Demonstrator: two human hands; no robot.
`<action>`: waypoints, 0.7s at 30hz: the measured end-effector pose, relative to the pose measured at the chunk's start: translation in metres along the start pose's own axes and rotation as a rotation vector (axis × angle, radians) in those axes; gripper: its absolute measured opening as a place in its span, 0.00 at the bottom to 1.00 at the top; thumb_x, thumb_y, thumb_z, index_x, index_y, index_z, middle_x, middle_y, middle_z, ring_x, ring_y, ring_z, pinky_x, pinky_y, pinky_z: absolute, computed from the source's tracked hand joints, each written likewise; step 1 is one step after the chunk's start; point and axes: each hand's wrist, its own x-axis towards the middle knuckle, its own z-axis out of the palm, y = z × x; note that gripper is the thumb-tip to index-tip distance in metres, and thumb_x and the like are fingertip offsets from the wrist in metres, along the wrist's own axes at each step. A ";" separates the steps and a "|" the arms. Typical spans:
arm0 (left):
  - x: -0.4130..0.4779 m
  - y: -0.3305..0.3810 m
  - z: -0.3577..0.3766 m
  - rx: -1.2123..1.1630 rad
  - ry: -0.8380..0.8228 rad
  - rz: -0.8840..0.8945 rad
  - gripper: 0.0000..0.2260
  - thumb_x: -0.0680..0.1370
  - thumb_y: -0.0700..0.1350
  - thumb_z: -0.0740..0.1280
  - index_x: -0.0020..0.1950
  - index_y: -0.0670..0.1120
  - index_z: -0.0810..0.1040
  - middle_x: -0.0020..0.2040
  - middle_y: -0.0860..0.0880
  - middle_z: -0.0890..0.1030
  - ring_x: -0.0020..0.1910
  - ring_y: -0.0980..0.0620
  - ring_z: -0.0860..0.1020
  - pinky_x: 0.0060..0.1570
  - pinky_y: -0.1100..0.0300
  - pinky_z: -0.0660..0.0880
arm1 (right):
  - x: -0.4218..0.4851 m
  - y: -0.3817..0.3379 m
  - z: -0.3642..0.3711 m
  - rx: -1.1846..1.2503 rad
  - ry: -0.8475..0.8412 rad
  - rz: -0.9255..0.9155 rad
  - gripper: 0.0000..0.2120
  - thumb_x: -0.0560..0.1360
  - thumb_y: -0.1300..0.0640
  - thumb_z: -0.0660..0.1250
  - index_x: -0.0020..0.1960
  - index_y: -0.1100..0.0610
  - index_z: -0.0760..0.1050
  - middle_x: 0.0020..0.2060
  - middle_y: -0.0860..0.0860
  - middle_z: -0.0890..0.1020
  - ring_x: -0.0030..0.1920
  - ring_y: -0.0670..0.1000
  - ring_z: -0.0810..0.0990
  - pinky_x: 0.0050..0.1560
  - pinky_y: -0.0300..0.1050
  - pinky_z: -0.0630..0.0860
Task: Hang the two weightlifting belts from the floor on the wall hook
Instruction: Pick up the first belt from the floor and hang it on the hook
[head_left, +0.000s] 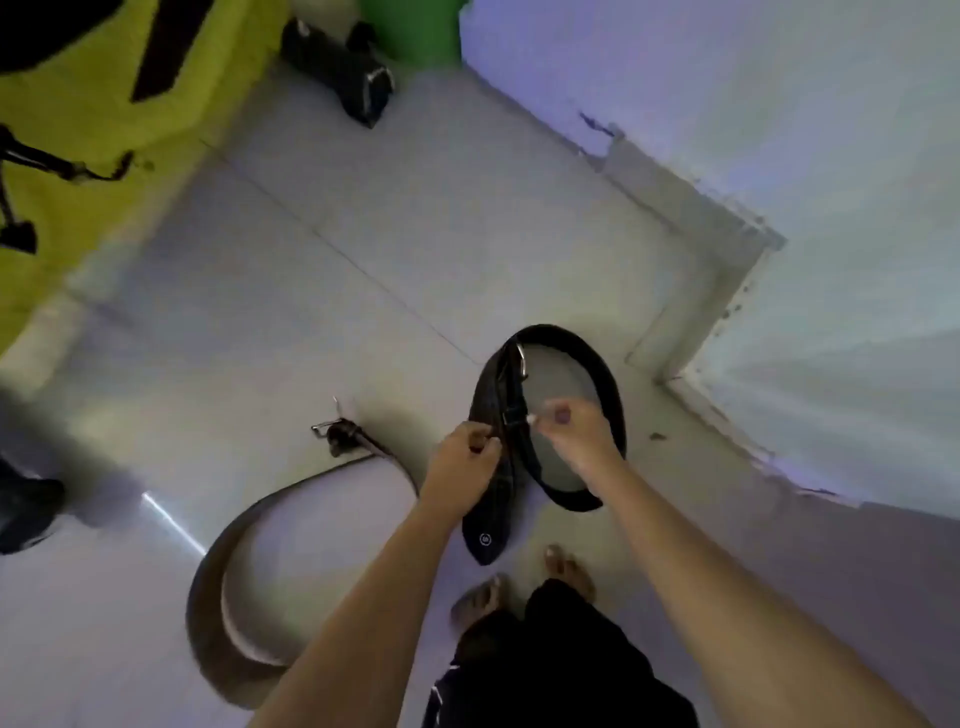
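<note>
Belts are the whole matter: the black belt (550, 415) is up off the floor (363, 291), looped, held between both hands, while the brown belt (244, 551) lies on the floor, down and to the left of the left hand (462, 467). The left hand is pinched shut on the black belt's strap end; the right hand (571, 431) has its fingers closed on the strap just beside the keeper. The loop's long axis runs away from the hands. The brown belt curves from its buckle (332, 428) back toward the person, nearer the left hand than the right. No hook is in view.
</note>
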 end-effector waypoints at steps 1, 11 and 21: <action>0.016 -0.009 0.010 -0.025 0.007 0.012 0.15 0.79 0.44 0.61 0.64 0.41 0.73 0.61 0.42 0.79 0.58 0.46 0.77 0.47 0.67 0.65 | 0.021 0.010 0.013 -0.018 -0.006 -0.025 0.09 0.73 0.54 0.68 0.37 0.50 0.70 0.33 0.46 0.69 0.35 0.45 0.68 0.35 0.36 0.64; 0.074 -0.044 0.042 -0.161 0.013 0.012 0.15 0.79 0.45 0.61 0.64 0.42 0.73 0.57 0.44 0.79 0.48 0.52 0.76 0.41 0.65 0.71 | 0.080 0.036 0.040 -0.129 -0.011 -0.049 0.13 0.76 0.59 0.61 0.54 0.68 0.75 0.42 0.60 0.79 0.42 0.56 0.77 0.32 0.44 0.68; -0.113 0.116 -0.045 -0.415 -0.051 0.093 0.05 0.77 0.46 0.65 0.51 0.47 0.75 0.46 0.50 0.80 0.49 0.50 0.80 0.47 0.65 0.77 | -0.144 -0.099 -0.104 0.084 0.124 -0.201 0.08 0.75 0.58 0.62 0.53 0.58 0.76 0.43 0.53 0.80 0.45 0.55 0.79 0.43 0.45 0.74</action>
